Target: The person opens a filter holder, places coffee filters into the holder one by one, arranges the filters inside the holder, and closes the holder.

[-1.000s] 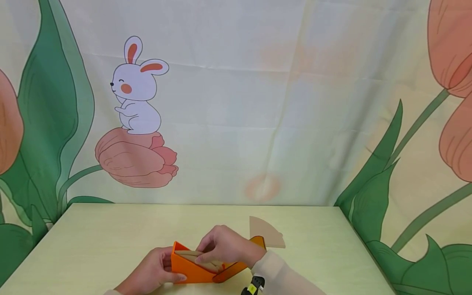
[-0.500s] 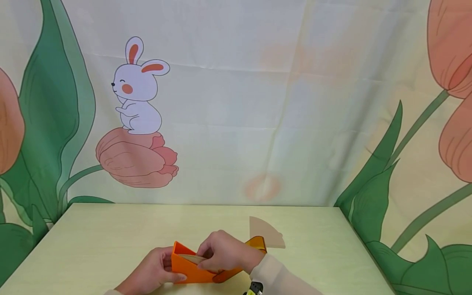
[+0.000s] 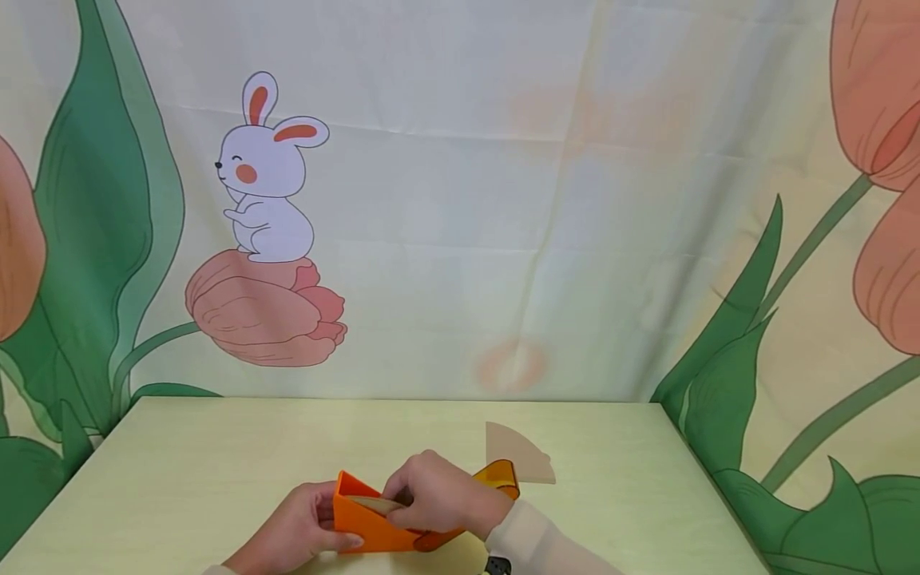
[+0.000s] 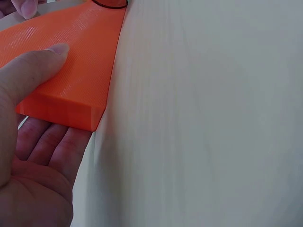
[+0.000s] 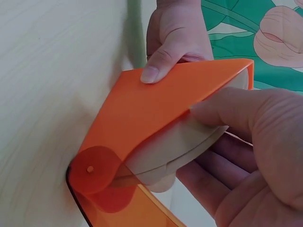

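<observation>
An orange box [image 3: 377, 533] with a slanted open top and a hinged amber see-through lid [image 3: 506, 475] stands near the front of the table. My left hand [image 3: 298, 515] grips its left end, thumb on the front wall [image 4: 80, 75] and fingers behind. Tan paper coffee filters [image 5: 170, 146] stick up out of the opening. With my right hand [image 3: 434, 495] I hold them at the upper edge, thumb in front by the box rim and fingers behind. The lid hangs folded back to the right, partly behind the right wrist. The filters' lower part is hidden inside the box.
One more fan-shaped tan coffee filter [image 3: 519, 454] lies flat on the pale table [image 3: 237, 447], behind and right of the box. A printed cloth [image 3: 431, 200] with a rabbit and tulips hangs along the table's back edge.
My right hand has moved slightly down, and the filters sit deeper in the orange box than a second ago. My left hand and the box have stayed in place.
</observation>
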Tool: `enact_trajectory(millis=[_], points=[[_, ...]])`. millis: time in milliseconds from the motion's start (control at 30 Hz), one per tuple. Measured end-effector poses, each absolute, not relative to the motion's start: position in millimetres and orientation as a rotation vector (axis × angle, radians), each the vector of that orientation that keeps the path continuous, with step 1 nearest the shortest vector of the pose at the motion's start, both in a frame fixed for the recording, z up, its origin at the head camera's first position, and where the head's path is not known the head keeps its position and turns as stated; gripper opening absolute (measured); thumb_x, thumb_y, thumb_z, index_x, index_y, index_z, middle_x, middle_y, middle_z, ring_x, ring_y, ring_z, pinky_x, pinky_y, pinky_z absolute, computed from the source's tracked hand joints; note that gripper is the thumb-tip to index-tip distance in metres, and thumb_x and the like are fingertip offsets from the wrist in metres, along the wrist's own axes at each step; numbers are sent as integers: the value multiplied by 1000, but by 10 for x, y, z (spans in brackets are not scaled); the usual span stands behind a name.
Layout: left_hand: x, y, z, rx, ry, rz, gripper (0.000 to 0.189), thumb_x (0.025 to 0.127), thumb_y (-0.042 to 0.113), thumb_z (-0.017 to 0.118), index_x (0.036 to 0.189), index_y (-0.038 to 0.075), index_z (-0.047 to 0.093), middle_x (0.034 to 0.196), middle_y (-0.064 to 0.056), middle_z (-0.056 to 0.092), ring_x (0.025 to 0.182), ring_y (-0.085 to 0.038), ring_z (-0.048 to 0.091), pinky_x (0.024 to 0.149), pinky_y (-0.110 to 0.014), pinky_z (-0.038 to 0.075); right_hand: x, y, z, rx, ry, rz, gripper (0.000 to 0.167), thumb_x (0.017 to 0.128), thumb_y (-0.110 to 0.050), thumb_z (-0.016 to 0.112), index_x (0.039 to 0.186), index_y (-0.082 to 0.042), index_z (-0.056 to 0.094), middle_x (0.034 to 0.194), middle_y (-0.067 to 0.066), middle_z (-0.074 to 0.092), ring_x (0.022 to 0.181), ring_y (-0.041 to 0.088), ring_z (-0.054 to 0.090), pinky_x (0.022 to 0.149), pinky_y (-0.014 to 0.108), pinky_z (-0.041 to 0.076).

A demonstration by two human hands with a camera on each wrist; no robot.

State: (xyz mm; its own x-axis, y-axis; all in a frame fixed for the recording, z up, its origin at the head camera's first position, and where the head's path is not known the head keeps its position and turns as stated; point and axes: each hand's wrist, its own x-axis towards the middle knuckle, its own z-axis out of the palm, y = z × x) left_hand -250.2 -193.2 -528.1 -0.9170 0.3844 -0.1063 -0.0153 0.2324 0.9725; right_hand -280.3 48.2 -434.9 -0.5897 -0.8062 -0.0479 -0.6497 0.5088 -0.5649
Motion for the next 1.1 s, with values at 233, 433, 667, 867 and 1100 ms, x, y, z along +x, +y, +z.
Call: enact_trajectory(millis=[233,433,667,867,1100], points=[[-2501,-1942,-5294,370,2175,1748,55,81,21,88,129,5,66,121,-8,75,103,-22,72,92,-30,61,-2807,477,-4337,-1159,2453,-841,7,91,-12,76,95,-13,82,76,-12,74,62,-5,61,66,11,55],[-2495,-1932,-5284,356,2170,1747,55,81,19,88,129,5,66,122,-8,75,104,-21,72,93,-31,61,-2789,478,-4334,-1264,2485,-758,9,95,-14,74,97,-13,83,78,-9,76,60,-9,58,64,8,54],[-2492,-1931,-5272,360,2183,1734,55,81,21,88,129,4,66,122,-9,74,105,-21,72,94,-32,60,-2780,483,-4321,-1357,2518,-715,10,96,-16,73,96,-14,83,78,-9,76,58,-11,55,61,7,52],[-2491,-1937,-5268,350,2191,1723,56,80,23,88,129,5,66,122,-8,74,105,-21,72,93,-30,60,-2768,469,-4349,-1394,2542,-641,10,96,-16,72,92,-16,82,74,-12,72,56,-11,51,57,6,48],[-2493,-1934,-5269,360,2188,1728,56,81,20,88,129,5,66,122,-8,74,105,-22,72,95,-35,60,-2755,471,-4329,-1375,2531,-627,9,93,-11,73,92,-15,81,72,-15,70,56,-11,52,57,6,49]])
